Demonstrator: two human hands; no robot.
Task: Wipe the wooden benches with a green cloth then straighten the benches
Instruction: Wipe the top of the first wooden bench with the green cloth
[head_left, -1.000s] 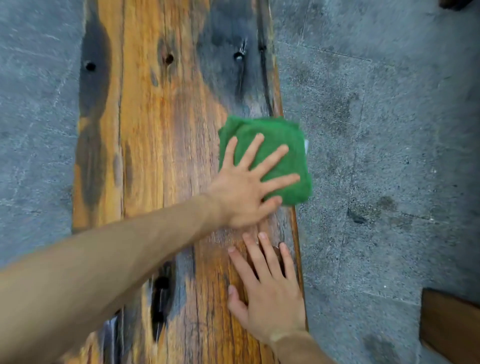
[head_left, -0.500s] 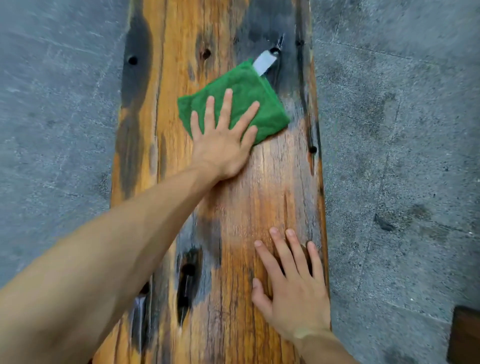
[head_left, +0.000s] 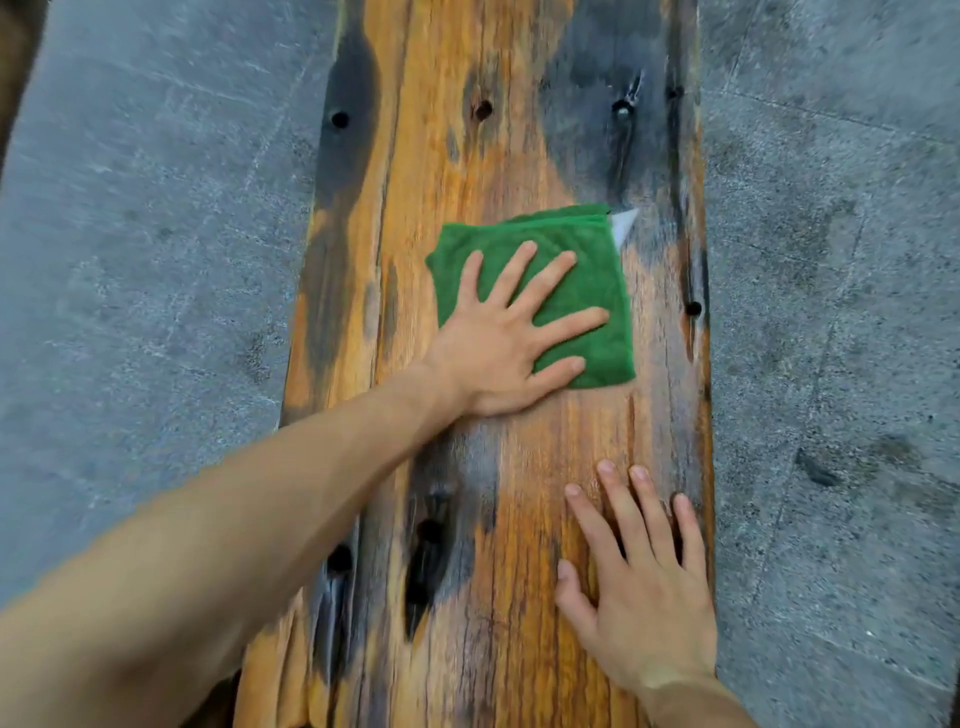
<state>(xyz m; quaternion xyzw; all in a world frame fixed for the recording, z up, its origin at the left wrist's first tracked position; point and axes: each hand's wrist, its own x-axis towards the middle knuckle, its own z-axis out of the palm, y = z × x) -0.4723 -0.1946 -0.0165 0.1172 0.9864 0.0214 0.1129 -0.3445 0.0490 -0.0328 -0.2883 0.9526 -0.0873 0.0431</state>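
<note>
The left hand (head_left: 498, 353) presses flat, fingers spread, on the green cloth (head_left: 571, 291) atop the wooden table (head_left: 467, 156). The right hand (head_left: 639, 587) rests flat, holding nothing.

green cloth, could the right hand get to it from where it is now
Probably yes: the right hand lies flat on the bench just short of the green cloth, bare wood between; only the left hand covers part.

Under both hands, the counter (head_left: 519, 156) is weathered orange-brown wood with rough grain, cracks, dark charred-looking patches and a slight sheen, the green cloth (head_left: 587, 312) beneath the left hand (head_left: 498, 353) is fuzzy, matt terry, and the floor (head_left: 156, 234) is rough, matt grey stone.
</note>
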